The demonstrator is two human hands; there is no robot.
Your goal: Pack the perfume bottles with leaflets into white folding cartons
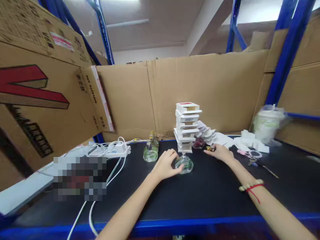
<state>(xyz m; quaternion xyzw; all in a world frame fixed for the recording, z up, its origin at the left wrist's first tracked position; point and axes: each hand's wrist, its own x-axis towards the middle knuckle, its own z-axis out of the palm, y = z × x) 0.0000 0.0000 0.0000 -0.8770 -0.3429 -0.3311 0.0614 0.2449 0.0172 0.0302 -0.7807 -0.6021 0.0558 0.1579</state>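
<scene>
Cardboard walls are closing in a black bench (200, 196) set between blue rack posts, with big cartons leaning in at the left. A left hand (165, 164) is resting on the mat with its fingers curled against the side of a round glass bottle (184, 164); it is touching the bottle, but whether it is truly gripping cannot be told. That bottle is standing upright at mid-bench, right in front of a leaning stack of white boxes (187, 126). A right hand (220, 152) is lying palm down just right of the stack, its fingertips pinching or covering a small gold cap (209, 148); the hold is narrow, though the grasp itself is partly hidden.

Judging by the layout, the work looks to be only partly through: two or three more bottles (151, 151) are waiting in a row at the left, some already wearing metal tops, and loose white card pieces (220, 137) are lying scattered behind the right hand. A power strip (113, 150) with white cables is sitting at the far left, and a blurred plastic cup (267, 124) at the right.
</scene>
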